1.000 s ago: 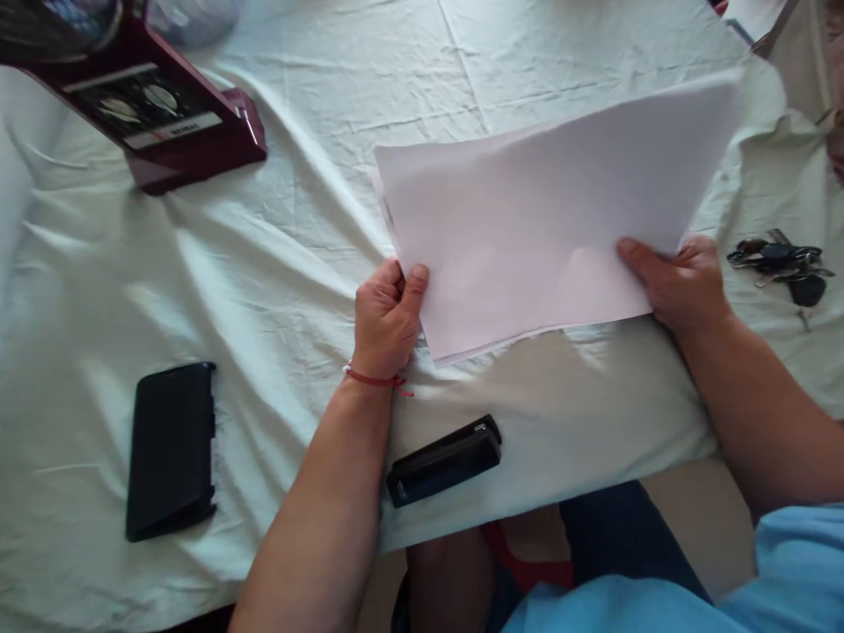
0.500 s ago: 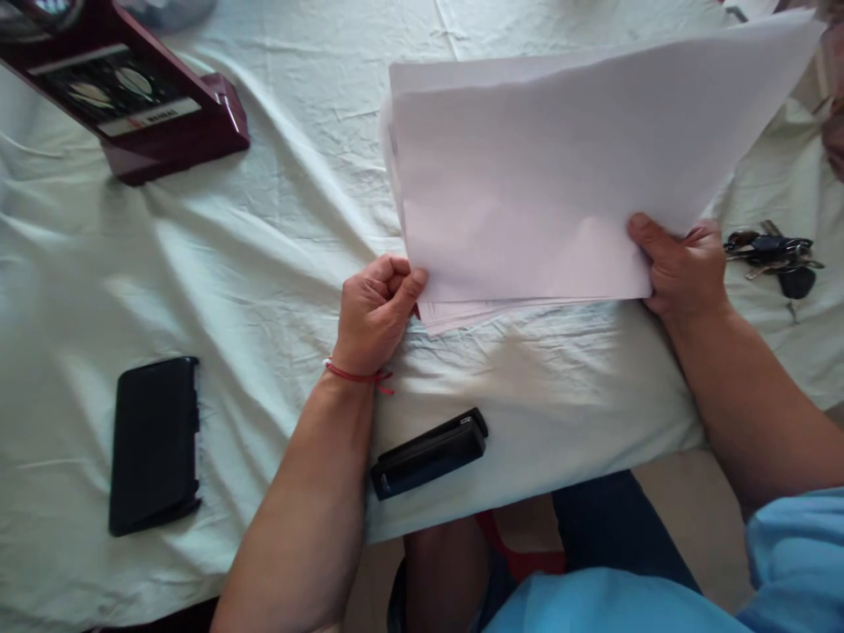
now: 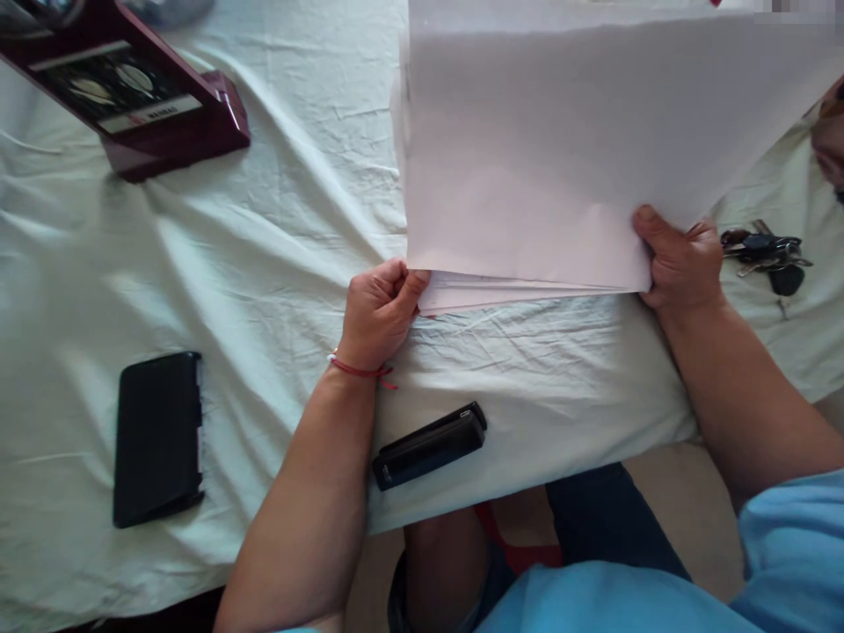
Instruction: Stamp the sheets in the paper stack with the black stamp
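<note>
A stack of white paper sheets [image 3: 541,149] is held up over the table between both hands. My left hand [image 3: 382,308] pinches the near left corner of the lower sheets, its thumb on top under the edge of the upper sheet. My right hand [image 3: 686,264] grips the near right part, thumb lying on the top sheet and the other fingers hidden beneath. At the near edge the sheets are fanned apart, with faint marks on a lower one. A black stapler [image 3: 430,446] lies on the cloth just right of my left forearm.
A black phone-like case [image 3: 158,440] lies at the left. A dark red stand with a picture panel [image 3: 175,149] occupies the far left. A bunch of keys [image 3: 768,251] rests beyond my right hand. A wrinkled pale cloth [image 3: 296,220] covers the table.
The top sheet's near left corner has shifted up and away, showing more of the lower sheets at the near edge. Both hands keep hold of the paper.
</note>
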The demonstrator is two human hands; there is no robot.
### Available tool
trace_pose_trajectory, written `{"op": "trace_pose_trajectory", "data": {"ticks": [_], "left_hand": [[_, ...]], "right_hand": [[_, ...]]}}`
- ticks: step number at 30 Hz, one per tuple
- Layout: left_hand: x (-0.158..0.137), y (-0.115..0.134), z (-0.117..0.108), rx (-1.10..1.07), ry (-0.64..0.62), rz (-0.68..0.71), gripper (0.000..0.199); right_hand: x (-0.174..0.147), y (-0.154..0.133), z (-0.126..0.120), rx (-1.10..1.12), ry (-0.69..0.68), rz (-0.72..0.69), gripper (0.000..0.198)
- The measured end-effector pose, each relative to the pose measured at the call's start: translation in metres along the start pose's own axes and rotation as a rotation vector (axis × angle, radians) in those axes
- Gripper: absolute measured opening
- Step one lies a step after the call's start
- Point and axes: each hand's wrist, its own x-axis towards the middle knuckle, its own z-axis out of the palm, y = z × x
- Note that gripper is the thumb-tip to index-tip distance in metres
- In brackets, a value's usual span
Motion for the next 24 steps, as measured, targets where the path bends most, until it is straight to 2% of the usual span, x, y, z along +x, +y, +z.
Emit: {"op": "trace_pose_trajectory", "data": {"ticks": [4,12,16,19,24], "left_hand": [[0.0,-0.006,-0.001,0.002,0.018,0.024,0.062],[0.0,-0.007,-0.001,-0.002,0.051,0.026,0.064],[0.002,-0.011,0.001,-0.106,0.114,-0.007,0.049],[0.003,-0.015,0.002,-0.099,0.144,-0.045,0.039],[0.003,-0.012,0.003,-0.071,0.142,-0.001,0.056]], "right_hand": [[0.001,0.001,-0.001,0.019,-0.003,-0.005,0.051],[0.0,0.002,-0.002,0.0,-0.008,0.019,0.061],[-0.001,-0.001,0.0,-0.014,0.013,0.025,0.061],[-0.001,-0.002,0.002,-0.034,0.021,0.026,0.06],[0.0,0.0,0.001,-0.017,0.029,0.014,0.065]]}}
